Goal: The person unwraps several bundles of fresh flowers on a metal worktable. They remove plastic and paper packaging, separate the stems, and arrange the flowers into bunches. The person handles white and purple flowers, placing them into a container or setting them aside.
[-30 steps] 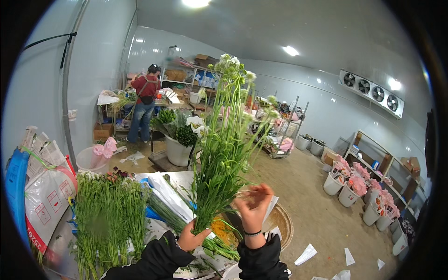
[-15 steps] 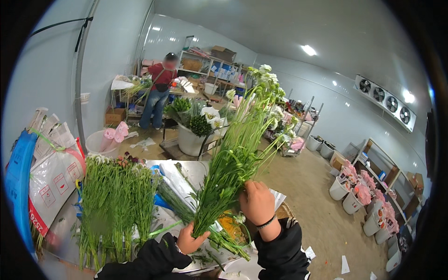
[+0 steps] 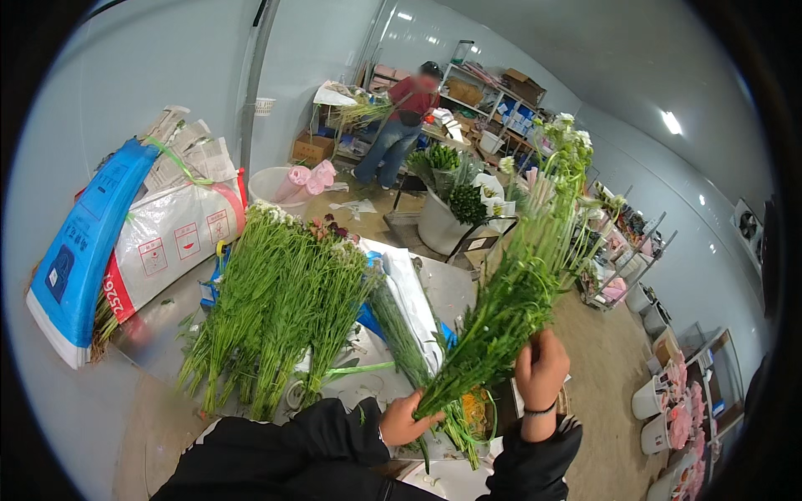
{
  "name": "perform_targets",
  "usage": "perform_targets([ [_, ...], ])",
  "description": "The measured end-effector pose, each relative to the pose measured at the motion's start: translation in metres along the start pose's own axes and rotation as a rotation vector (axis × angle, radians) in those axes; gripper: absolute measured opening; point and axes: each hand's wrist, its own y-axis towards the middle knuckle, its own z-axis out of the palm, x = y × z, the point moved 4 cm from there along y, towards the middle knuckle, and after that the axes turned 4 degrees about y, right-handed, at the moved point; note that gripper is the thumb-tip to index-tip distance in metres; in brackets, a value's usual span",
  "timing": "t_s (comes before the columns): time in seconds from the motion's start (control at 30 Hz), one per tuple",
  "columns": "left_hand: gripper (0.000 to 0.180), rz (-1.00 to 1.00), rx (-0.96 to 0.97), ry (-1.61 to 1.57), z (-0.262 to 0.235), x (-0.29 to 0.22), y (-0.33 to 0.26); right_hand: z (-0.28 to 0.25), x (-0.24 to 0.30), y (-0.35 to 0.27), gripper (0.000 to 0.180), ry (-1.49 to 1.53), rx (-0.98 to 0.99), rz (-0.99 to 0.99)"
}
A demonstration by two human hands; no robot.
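I hold a long bunch of green flower stems (image 3: 518, 284) that leans up and to the right, with pale buds at its top. My left hand (image 3: 403, 420) grips the cut ends at the bottom. My right hand (image 3: 541, 367) is closed around the stems higher up; a dark band circles that wrist. Both sleeves are black. Bunches of the same green stems (image 3: 276, 309) lie flat on the metal table (image 3: 159, 334) to my left, white and dark blooms pointing away from me.
Blue and white wrapped packs (image 3: 125, 234) lean on the wall at left. A person in a red top (image 3: 401, 125) works at shelves at the back. White buckets of green flowers (image 3: 451, 209) stand mid-floor; buckets of pink flowers (image 3: 677, 409) line the right.
The view has swung left and down, so the table's bunches and wrapped packs show more. The held bunch now tilts further right, and my right hand grips it slightly higher.
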Motion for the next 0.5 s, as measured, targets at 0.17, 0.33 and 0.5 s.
perform_targets([
  [0.17,0.05,0.061,-0.087,-0.121,-0.007,-0.02,-0.006,0.041,-0.027,0.007,0.032,-0.036,0.02,-0.015],
  [0.33,0.045,0.078,-0.204,-0.144,-0.004,-0.011,-0.01,0.082,-0.03,0.008,0.024,0.247,-0.089,0.238],
  [0.5,0.04,0.04,-0.219,-0.271,-0.013,0.007,-0.02,0.093,-0.003,0.019,0.005,0.505,0.092,0.277],
])
